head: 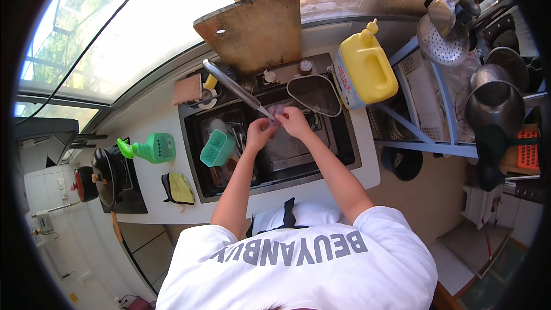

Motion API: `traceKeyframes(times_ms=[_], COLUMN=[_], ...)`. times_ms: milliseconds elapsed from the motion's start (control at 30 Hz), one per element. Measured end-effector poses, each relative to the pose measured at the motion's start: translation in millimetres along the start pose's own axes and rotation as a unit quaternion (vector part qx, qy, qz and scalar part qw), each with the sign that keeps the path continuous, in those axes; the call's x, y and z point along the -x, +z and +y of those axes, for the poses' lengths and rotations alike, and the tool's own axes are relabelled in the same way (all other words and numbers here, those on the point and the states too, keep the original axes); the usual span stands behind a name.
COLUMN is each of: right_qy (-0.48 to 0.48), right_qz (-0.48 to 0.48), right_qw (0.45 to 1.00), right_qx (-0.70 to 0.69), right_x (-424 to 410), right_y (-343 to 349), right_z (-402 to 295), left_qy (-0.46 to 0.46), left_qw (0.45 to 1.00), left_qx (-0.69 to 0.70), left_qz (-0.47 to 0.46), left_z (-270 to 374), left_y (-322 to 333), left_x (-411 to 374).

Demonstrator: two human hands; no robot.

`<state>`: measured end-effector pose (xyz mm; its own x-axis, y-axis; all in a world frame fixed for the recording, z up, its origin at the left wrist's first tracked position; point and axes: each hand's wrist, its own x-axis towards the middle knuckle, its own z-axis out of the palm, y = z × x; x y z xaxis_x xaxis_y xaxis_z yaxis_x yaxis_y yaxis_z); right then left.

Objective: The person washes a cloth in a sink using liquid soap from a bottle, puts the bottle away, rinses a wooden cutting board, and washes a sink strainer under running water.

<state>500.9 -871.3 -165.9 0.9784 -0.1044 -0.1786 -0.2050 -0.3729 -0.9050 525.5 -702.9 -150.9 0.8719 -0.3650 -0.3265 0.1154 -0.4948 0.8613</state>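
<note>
Both hands are over a dark double-bowl sink (280,183), gripping one greyish-purple cloth (275,111) under the mouth of the metal faucet (232,84). A stream of water appears to reach the cloth. My left hand (259,132) pinches its lower left side, fingers curled. My right hand (295,121) grips its right side from above. Part of the cloth is hidden behind the fingers. In the left bowl, beside my left forearm, a teal slotted plastic basket (217,148) leans at a tilt. Wet utensils (236,135) lie near it, partly hidden.
A mesh strainer (314,94) rests over the right bowl's back corner. Behind the sink leans a wooden cutting board (258,30). A yellow jug (368,69) stands at right, near a blue rack (445,103). A green spray bottle (159,148) and yellow-green cloth (180,188) lie at left.
</note>
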Motion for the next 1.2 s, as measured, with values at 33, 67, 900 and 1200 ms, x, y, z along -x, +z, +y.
traceKeyframes(times_ms=[33,67,900,1200], right_qy=[-0.01,-0.023,0.085,0.107], right_qz=[0.018,0.034,0.283,0.18], right_qw=[0.999,0.994,0.952,0.939], right_qx=[0.049,0.098,-0.078,-0.273], right_x=[6,13,15,17], right_y=[-11,-22,47,54], right_z=[-13,-30,-8,-29], left_qy=[-0.017,-0.043,-0.24,-0.148], left_qw=[1.0,0.998,0.74,0.836], left_qx=[0.006,0.033,0.628,0.528], left_qz=[-0.01,-0.01,-0.017,-0.002], left_z=[4,1,8,40], left_y=[0,0,55,40], left_x=[4,7,3,15])
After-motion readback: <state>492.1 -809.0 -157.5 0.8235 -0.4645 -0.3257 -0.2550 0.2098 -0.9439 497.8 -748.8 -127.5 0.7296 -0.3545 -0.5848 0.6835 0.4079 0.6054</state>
